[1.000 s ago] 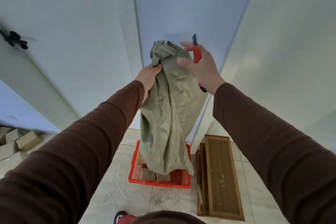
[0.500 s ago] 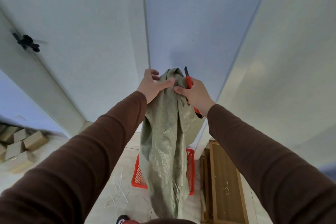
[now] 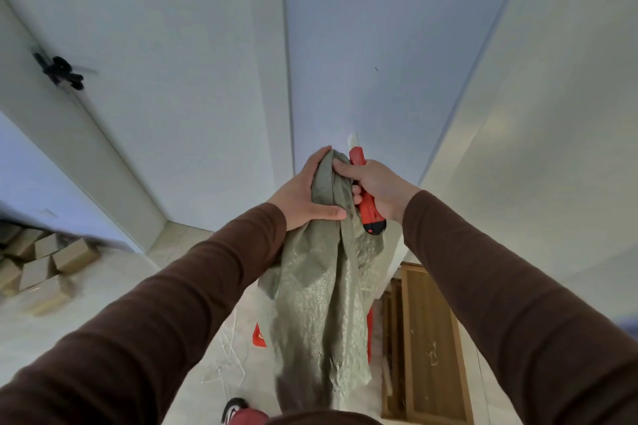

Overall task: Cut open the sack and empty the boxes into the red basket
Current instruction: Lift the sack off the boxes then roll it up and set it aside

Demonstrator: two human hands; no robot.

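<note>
Above the red basket [image 3: 259, 337] on the floor, the limp sack [image 3: 321, 286] is being held up by its bunched end, gripped by left hand [image 3: 303, 190] and right hand [image 3: 376, 188], whose fingers are also wrapped around the cutter [image 3: 367, 207], probably so that any remaining boxes drop out.

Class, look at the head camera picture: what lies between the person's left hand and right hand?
In the head view, the bunched top of the grey-green sack lies between the left hand and right hand, both gripping it. The right hand also holds a red utility knife.
</note>
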